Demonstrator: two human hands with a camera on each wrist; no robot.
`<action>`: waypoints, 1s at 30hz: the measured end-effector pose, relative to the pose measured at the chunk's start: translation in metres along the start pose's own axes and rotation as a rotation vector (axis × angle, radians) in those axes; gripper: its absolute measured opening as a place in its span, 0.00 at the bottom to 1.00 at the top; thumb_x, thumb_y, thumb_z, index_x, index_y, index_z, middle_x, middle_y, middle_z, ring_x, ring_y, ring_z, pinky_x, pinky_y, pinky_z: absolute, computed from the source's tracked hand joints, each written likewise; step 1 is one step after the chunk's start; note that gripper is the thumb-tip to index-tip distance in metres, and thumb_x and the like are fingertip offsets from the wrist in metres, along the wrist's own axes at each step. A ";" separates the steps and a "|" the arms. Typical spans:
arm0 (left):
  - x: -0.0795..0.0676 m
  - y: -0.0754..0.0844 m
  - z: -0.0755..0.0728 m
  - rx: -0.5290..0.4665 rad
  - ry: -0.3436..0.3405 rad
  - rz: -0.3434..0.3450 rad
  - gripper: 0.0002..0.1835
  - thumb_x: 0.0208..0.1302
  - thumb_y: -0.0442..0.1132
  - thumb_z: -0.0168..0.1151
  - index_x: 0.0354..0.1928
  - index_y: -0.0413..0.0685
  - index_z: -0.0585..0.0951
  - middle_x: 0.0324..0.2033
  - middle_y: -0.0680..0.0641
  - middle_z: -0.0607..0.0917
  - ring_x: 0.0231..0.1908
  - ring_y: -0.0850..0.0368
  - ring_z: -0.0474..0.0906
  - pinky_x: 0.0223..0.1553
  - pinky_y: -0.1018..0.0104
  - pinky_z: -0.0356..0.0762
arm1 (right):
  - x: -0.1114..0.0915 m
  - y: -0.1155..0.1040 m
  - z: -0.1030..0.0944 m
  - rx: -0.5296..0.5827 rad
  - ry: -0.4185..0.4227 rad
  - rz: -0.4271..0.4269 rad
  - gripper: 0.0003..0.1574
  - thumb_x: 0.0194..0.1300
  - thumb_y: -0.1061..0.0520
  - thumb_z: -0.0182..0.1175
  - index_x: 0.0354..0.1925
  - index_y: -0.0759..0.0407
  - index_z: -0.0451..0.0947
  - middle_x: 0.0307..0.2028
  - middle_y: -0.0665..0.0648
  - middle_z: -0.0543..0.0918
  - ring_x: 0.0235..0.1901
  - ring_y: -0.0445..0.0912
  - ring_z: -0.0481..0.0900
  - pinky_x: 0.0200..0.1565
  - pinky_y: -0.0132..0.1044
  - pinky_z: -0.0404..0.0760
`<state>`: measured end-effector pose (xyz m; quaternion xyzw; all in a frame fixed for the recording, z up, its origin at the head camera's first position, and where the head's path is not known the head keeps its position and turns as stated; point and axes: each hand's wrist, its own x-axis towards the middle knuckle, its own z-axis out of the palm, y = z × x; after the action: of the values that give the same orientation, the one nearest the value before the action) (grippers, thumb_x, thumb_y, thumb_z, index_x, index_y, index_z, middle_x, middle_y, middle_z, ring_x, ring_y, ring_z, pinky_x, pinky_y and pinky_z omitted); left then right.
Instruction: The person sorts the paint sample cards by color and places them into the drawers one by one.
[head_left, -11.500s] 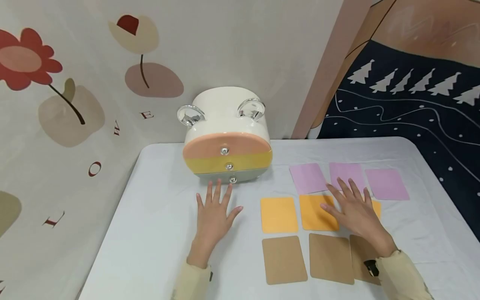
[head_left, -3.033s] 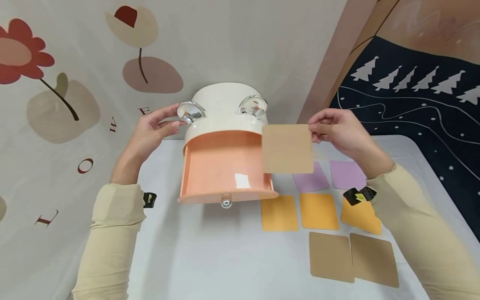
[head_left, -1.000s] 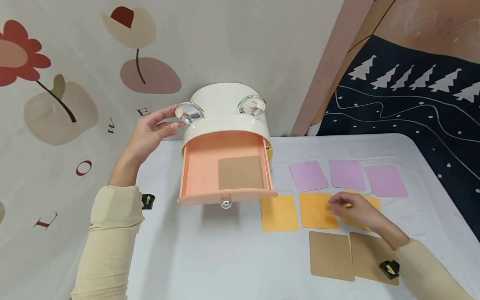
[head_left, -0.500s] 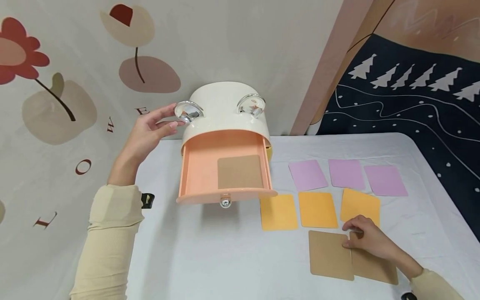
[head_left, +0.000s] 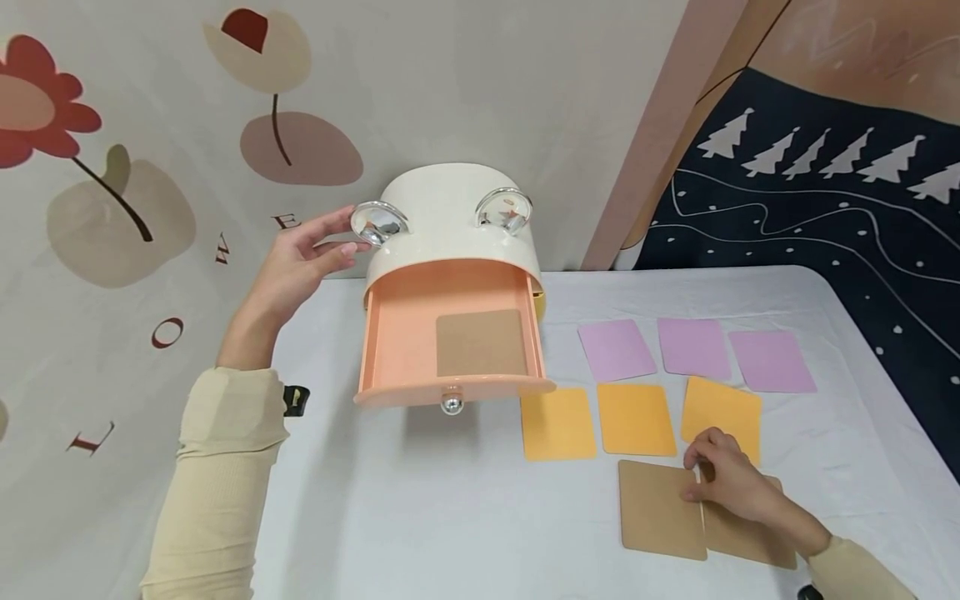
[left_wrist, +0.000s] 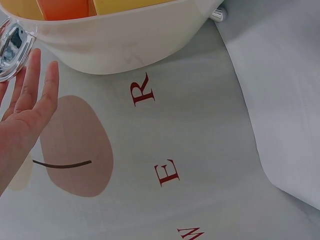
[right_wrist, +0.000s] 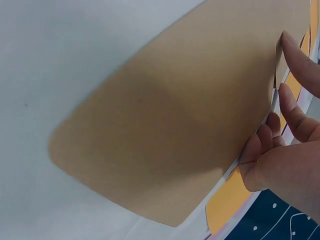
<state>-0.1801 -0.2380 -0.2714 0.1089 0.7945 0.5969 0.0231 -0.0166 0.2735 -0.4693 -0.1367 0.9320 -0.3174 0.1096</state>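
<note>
The white frog-shaped box (head_left: 450,200) has its top peach drawer (head_left: 397,342) pulled out, with one brown card (head_left: 480,343) lying inside. My left hand (head_left: 292,262) rests its fairly straight fingers at the silver eye (head_left: 377,223); in the left wrist view those fingers (left_wrist: 31,82) reach up beside it. Over the lower right cards, my right hand (head_left: 731,483) pinches the right edge of a brown card (head_left: 656,512) with thumb and curled fingers. That edge appears slightly raised in the right wrist view. A second brown card (head_left: 750,533) lies partly beneath this hand.
Above the brown cards lies a row of orange cards (head_left: 636,419), with pink cards (head_left: 693,348) behind. A silver knob (head_left: 452,403) sticks out from the drawer front. All stand on a white-covered table (head_left: 420,517) against a printed wall cloth (head_left: 450,83).
The drawer, closed at first, is pulled out and a brown card now lies in it. My left hand has moved to the eye; my right hand has come down to the remaining brown cards.
</note>
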 end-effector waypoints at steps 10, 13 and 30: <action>0.000 0.000 0.000 -0.003 0.006 -0.006 0.28 0.62 0.31 0.57 0.65 0.46 0.65 0.54 0.43 0.71 0.43 0.65 0.78 0.44 0.76 0.75 | 0.007 -0.001 -0.008 0.116 -0.034 0.038 0.14 0.47 0.65 0.68 0.27 0.58 0.69 0.26 0.50 0.67 0.27 0.39 0.63 0.25 0.28 0.66; 0.000 0.000 0.000 -0.007 0.004 -0.002 0.28 0.62 0.30 0.57 0.65 0.45 0.65 0.54 0.43 0.72 0.43 0.65 0.78 0.44 0.76 0.75 | 0.010 0.001 -0.014 0.257 -0.093 0.025 0.09 0.53 0.69 0.62 0.29 0.63 0.70 0.24 0.51 0.70 0.23 0.37 0.66 0.22 0.28 0.69; 0.000 0.000 0.000 0.085 0.016 -0.007 0.27 0.63 0.33 0.57 0.65 0.48 0.66 0.53 0.44 0.72 0.46 0.62 0.77 0.45 0.76 0.75 | 0.052 -0.023 -0.077 0.402 -0.014 0.105 0.09 0.65 0.72 0.46 0.41 0.75 0.72 0.29 0.60 0.76 0.27 0.49 0.75 0.31 0.35 0.80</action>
<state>-0.1797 -0.2381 -0.2711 0.1021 0.8198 0.5633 0.0139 -0.0838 0.2826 -0.4014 -0.0655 0.8548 -0.4900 0.1578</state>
